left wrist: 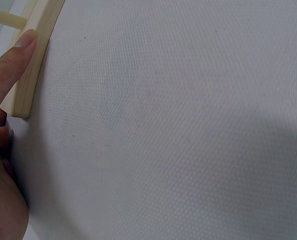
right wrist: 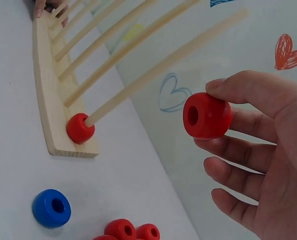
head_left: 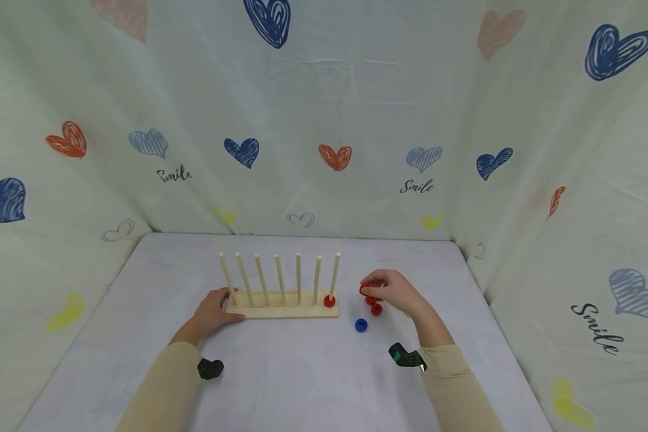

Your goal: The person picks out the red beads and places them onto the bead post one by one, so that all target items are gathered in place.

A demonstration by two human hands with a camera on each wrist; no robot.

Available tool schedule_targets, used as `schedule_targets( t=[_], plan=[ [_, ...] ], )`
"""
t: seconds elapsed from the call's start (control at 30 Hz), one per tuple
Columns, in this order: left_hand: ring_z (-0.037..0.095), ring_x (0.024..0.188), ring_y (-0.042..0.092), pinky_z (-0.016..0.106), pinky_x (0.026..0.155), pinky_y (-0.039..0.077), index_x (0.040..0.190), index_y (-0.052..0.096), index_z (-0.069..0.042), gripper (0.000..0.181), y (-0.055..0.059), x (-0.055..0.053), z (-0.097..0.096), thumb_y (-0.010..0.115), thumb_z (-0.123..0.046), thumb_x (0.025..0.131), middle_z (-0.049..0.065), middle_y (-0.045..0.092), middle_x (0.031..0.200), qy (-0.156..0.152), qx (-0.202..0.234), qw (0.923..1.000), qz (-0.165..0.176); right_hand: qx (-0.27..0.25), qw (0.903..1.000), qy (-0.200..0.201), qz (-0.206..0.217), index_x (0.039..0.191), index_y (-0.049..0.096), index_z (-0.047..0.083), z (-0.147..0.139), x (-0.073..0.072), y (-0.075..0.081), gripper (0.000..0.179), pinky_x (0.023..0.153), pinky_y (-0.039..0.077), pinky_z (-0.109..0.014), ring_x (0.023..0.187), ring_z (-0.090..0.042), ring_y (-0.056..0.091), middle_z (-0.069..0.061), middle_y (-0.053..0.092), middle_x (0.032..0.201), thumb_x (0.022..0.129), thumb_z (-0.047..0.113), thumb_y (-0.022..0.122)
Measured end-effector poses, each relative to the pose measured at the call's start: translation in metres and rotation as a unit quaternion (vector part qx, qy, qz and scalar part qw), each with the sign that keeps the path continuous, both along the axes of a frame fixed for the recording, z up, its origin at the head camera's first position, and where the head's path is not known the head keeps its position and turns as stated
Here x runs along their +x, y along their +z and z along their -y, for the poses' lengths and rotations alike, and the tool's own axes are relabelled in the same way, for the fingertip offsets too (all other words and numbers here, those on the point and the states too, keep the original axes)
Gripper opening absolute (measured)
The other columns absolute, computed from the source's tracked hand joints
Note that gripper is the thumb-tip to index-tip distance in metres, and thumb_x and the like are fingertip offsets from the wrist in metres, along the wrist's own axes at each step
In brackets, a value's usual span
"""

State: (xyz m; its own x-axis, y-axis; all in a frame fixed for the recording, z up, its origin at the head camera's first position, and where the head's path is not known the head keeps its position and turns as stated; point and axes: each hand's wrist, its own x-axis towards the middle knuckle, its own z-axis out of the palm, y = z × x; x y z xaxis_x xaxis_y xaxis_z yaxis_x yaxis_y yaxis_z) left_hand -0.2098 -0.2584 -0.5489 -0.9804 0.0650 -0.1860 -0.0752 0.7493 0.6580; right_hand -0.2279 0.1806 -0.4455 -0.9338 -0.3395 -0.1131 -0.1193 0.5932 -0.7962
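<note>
Red bead (right wrist: 214, 119): pinched by your right hand (head_left: 395, 291), other fingers (right wrist: 236, 200) loose, right of the wooden rack (head_left: 283, 312); leave the bead hole (right wrist: 192, 116) clear.
Rack end: gripped by your left hand (head_left: 213, 311); steady it.

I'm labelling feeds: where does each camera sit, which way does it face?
Head: worn on head, facing forward and down at the table; left hand, right hand and sleeves show.
Left wrist: on that wrist, facing the table and peg rack; part of left hand shows.
Right wrist: on that wrist, facing the peg rack; parts of both hands show.
Head and right wrist share the held red bead.
</note>
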Motion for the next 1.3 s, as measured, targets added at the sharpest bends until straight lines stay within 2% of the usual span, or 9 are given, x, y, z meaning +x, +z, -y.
schedule_targets(
  t=[0.17, 0.3, 0.47, 0.7, 0.93, 1.3],
  plan=[
    [0.048, 0.129, 0.035, 0.061, 0.105, 0.03, 0.139, 0.042, 0.006, 0.083, -0.001, 0.0, 0.0, 0.085, -0.027, 0.076, 0.033, 0.039, 0.138, 0.003, 0.0, 1.0, 0.003, 0.012, 0.9999, -0.002, -0.003, 0.11, 0.07, 0.005, 0.003, 0.001, 0.01, 0.025, 0.067, 0.054, -0.043, 0.08, -0.021, 0.055, -0.002, 0.061, 0.089, 0.09, 0.019, 0.069],
    [0.049, 0.128, 0.036, 0.061, 0.105, 0.03, 0.138, 0.043, 0.007, 0.082, 0.0, 0.001, 0.0, 0.085, -0.028, 0.076, 0.034, 0.04, 0.137, 0.002, 0.0, 1.0, 0.0, 0.025, 0.9995, -0.002, -0.021, 0.11, 0.071, 0.009, 0.005, 0.002, 0.021, 0.025, 0.063, 0.051, -0.036, 0.083, -0.022, 0.054, -0.002, 0.06, 0.091, 0.09, 0.022, 0.07],
    [0.049, 0.127, 0.036, 0.061, 0.105, 0.03, 0.137, 0.044, 0.007, 0.082, 0.0, 0.001, -0.001, 0.085, -0.028, 0.075, 0.034, 0.04, 0.137, 0.001, -0.001, 1.0, 0.002, 0.021, 0.9982, 0.01, -0.055, 0.109, 0.072, 0.009, 0.009, 0.003, 0.033, 0.025, 0.068, 0.048, -0.034, 0.086, -0.022, 0.053, -0.001, 0.06, 0.092, 0.089, 0.023, 0.071],
    [0.049, 0.127, 0.036, 0.061, 0.104, 0.031, 0.138, 0.043, 0.006, 0.083, -0.001, 0.001, 0.001, 0.085, -0.029, 0.075, 0.034, 0.039, 0.137, 0.001, 0.0, 1.0, 0.004, 0.017, 0.9974, 0.018, -0.068, 0.108, 0.071, 0.01, 0.015, 0.002, 0.043, 0.026, 0.067, 0.05, -0.034, 0.082, -0.021, 0.055, 0.0, 0.06, 0.091, 0.088, 0.025, 0.074],
    [0.049, 0.126, 0.037, 0.061, 0.104, 0.031, 0.138, 0.042, 0.007, 0.085, 0.004, 0.002, 0.0, 0.086, -0.03, 0.075, 0.035, 0.039, 0.136, 0.0, -0.005, 1.0, 0.002, 0.015, 0.9959, 0.007, -0.089, 0.107, 0.072, 0.011, 0.022, 0.002, 0.052, 0.026, 0.068, 0.049, -0.035, 0.085, -0.022, 0.053, 0.001, 0.061, 0.092, 0.086, 0.026, 0.076],
    [0.048, 0.125, 0.038, 0.06, 0.104, 0.032, 0.139, 0.041, 0.007, 0.085, 0.001, 0.001, 0.001, 0.085, -0.03, 0.076, 0.034, 0.039, 0.136, 0.001, -0.001, 1.0, 0.006, -0.008, 0.9919, -0.003, -0.127, 0.105, 0.073, 0.013, 0.03, 0.003, 0.06, 0.023, 0.079, 0.048, -0.038, 0.092, -0.025, 0.053, 0.003, 0.061, 0.097, 0.084, 0.019, 0.078]
  ],
)
